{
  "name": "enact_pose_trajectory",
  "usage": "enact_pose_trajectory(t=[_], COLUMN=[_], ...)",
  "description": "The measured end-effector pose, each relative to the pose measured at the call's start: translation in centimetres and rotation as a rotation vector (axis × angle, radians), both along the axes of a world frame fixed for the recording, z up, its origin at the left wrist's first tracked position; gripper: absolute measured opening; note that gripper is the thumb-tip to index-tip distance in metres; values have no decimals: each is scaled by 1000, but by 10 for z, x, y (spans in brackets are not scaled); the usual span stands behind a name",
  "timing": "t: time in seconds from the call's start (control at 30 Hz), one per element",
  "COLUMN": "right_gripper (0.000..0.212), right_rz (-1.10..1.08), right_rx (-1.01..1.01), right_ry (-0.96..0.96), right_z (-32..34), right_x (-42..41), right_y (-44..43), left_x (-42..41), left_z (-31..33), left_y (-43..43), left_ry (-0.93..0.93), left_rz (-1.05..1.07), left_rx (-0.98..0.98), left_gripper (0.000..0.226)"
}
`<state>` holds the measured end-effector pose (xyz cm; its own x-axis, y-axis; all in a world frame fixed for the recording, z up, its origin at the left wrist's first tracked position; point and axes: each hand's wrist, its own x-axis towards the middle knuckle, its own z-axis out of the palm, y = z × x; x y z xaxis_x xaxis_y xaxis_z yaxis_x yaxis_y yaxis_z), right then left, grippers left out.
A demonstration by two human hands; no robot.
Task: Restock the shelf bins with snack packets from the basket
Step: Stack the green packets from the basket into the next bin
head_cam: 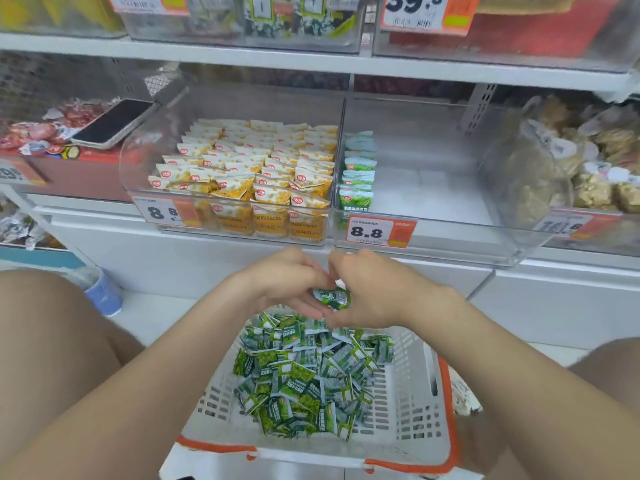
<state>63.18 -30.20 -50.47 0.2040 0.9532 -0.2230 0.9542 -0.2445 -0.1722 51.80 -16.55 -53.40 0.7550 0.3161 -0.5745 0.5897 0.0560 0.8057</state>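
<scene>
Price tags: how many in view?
6 price tags: upper row left, right; lower row far left, two reading 8.8 in the centre, far right. Others may be hidden or out of frame.

Your view is bright and evenly lit, shadows soft. The shelf [311,62] bows toward the edges; the top bins [214,32] look blurred.
</scene>
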Motion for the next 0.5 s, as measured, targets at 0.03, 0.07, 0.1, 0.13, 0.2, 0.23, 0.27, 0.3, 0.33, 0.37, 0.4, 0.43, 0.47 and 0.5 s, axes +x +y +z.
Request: enact_pose_trajectory(t=[0.03, 0.07, 0.1, 0.13, 0.2, 0.23, 0.27, 0.3, 0.33, 0.37, 0.4, 0.43, 0.47, 0.5], right_gripper=[57, 49, 39, 32, 26, 24, 22, 19, 18, 20, 25, 31, 36, 40], right_rz=[-21, -41, -62, -91, -185, -242, -293, -328, -354, -374, -391, -402, -416, -426], right_rx=[37, 68, 92, 107, 158, 188, 215, 237, 252, 265, 283, 308, 331, 350], right_ry=[12, 36, 63, 97, 205, 271, 342, 416, 496, 575, 647, 697, 713, 711], right_z=[7, 13, 21, 30, 42, 46, 49, 50, 50, 49, 47, 46, 45, 46], right_x=[2, 7, 12, 17, 28, 33, 36, 39, 41, 40, 39, 38, 38, 38], right_y=[-1, -3, -4, -6, -8, -9, -9, -9, -7, -7, -5, -4, -3, -2], left_x=[3, 5, 8, 10, 14, 16, 17, 18, 18, 18, 19, 19, 20, 21], left_z=[11, 22, 32, 42, 56, 61, 64, 66, 66, 66, 66, 67, 68, 70], left_y=[-2, -5, -6, -6, -5, -3, -1, 1, 3, 5, 7, 9, 10, 10], left_ry=[-15, -31, -50, -76, -170, -235, -294, -337, -361, -375, -385, -396, -408, -419], left_rz=[23, 38, 56, 76, 93, 81, 57, 30, 10, -1, -3, -1, -1, -4], left_rx=[4, 12, 24, 49, 139, 196, 264, 341, 413, 470, 511, 538, 551, 559], left_gripper=[24, 26, 28, 29, 33, 36, 39, 41, 43, 44, 46, 47, 48, 48])
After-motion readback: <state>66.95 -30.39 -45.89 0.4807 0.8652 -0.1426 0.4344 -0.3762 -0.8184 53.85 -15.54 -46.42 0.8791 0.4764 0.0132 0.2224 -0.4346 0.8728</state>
